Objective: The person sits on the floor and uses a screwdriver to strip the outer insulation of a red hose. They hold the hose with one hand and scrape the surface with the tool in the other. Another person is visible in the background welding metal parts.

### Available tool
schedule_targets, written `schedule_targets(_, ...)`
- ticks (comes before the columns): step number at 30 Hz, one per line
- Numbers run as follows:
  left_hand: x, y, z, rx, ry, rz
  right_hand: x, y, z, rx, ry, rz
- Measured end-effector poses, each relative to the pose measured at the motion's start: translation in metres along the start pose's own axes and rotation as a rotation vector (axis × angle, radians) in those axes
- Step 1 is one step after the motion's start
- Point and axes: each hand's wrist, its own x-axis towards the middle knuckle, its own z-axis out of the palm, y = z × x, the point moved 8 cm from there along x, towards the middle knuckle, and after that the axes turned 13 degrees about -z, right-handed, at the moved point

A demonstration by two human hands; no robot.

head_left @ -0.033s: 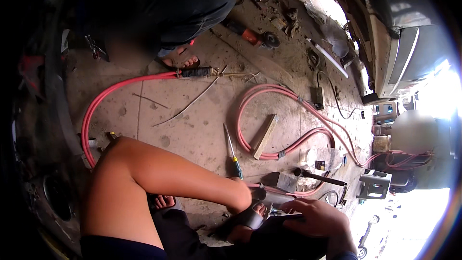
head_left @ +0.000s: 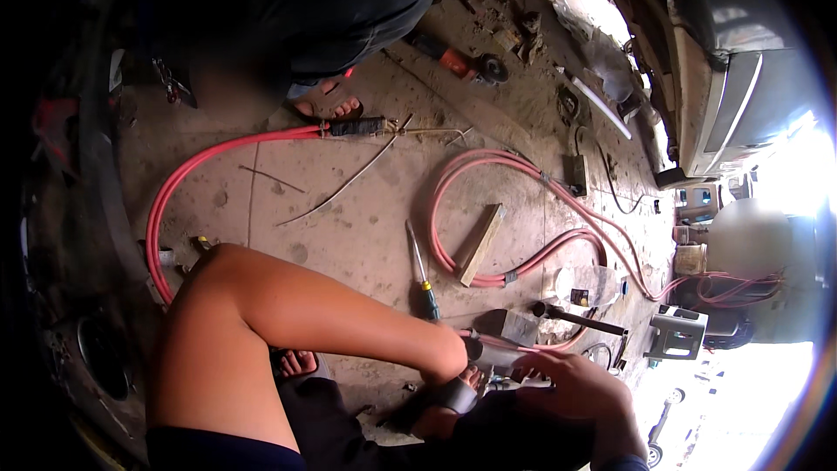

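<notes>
Head view: the right hand (head_left: 571, 386) is curled near a grey tube-like piece (head_left: 507, 359), and the left hand (head_left: 446, 354) is by the piece's dark end. I cannot tell if either one holds anything. A firm, steady hold at both ends would likely work best. Farther out, a screwdriver (head_left: 425, 287) and a looped red hose (head_left: 435, 225) lie on the floor (head_left: 366, 253).
</notes>
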Motion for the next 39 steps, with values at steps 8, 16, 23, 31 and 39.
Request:
schedule_targets(8,0.071,0.042,0.077,1.041,0.368,0.493,0.012,0.009,0.012,-0.007,-0.048,-0.085)
schedule_targets(16,0.082,0.055,0.077,1.203,0.489,0.555,0.003,0.012,0.014,0.022,-0.059,-0.039)
schedule_targets(23,0.077,0.057,0.076,1.077,0.447,0.514,0.003,0.01,0.015,0.003,-0.063,-0.08)
schedule_targets(31,0.075,0.058,0.072,0.985,0.42,0.499,-0.004,0.011,0.016,-0.005,-0.063,-0.07)
schedule_targets(39,0.076,0.057,0.066,0.91,0.398,0.473,-0.009,0.008,0.015,-0.005,-0.052,-0.076)
